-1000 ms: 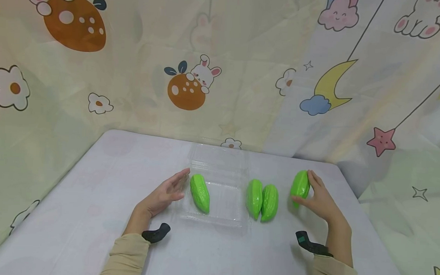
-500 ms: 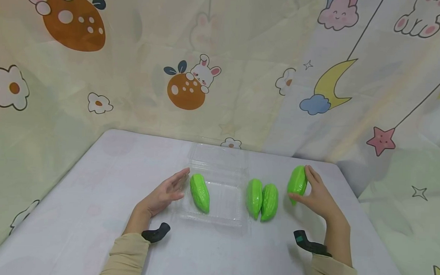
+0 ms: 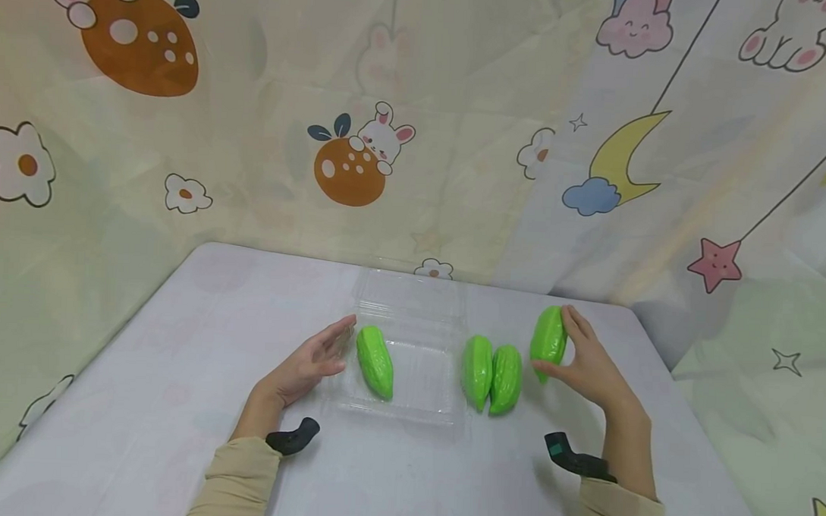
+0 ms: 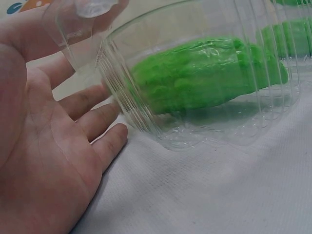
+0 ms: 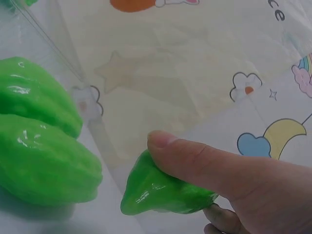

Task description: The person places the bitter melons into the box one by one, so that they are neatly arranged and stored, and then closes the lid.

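Where the left forearm crosses the white tabletop, it bears a beige sleeve and a black wrist device. The left hand stands at the left side of a clear plastic container, fingers extended and thumb apart; its grip is loose and has hold of nothing, and contact with the container wall cannot be confirmed. The lid is folded back toward the far edge. Inside, near the left wall, lies one green ridged vegetable, slightly slanted. Just right of the container, a second vegetable and a third vegetable lie side by side on the tabletop. Right of these, a fourth vegetable is held in the grip of the right hand, spread to its length, thumb at the near end, fingers by the far end. A black device also sits at this wrist.
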{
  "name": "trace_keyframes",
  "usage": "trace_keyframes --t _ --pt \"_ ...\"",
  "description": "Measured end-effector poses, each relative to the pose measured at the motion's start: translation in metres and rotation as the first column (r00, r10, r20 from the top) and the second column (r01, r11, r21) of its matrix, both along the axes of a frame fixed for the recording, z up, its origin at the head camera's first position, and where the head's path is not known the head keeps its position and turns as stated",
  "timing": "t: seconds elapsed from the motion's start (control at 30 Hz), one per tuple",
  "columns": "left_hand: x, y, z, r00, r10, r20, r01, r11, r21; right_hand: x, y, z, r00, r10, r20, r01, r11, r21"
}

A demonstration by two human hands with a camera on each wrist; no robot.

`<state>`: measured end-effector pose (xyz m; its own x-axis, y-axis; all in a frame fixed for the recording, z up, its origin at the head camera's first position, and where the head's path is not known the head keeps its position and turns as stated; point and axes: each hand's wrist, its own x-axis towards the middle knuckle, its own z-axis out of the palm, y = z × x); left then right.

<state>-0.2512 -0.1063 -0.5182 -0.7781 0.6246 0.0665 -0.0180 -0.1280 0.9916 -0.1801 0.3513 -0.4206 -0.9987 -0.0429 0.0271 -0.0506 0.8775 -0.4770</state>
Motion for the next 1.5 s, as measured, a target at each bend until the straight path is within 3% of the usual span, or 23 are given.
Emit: trace_keyframes --t 0.77,1.2,1.5 --pt "-0.005 0.006 -0.001 0.999 -0.031 -0.025 0.031 0.999 -0.009 0.002 -0.048 0.016 0.999 0.05 -0.004 -0.05 0.998 0.03" --pt "0.0 0.0 -0.001 1.0 -0.017 -0.008 0.017 1.0 0.006 0.0 -0.093 0.015 0.984 0.176 -0.023 -0.176 0.984 0.002" --pt "0.0 0.0 0.0 1.0 -0.01 0.001 0.01 1.0 0.003 -0.008 -0.121 0.01 0.961 0.272 -0.05 -0.272 0.962 0.001"
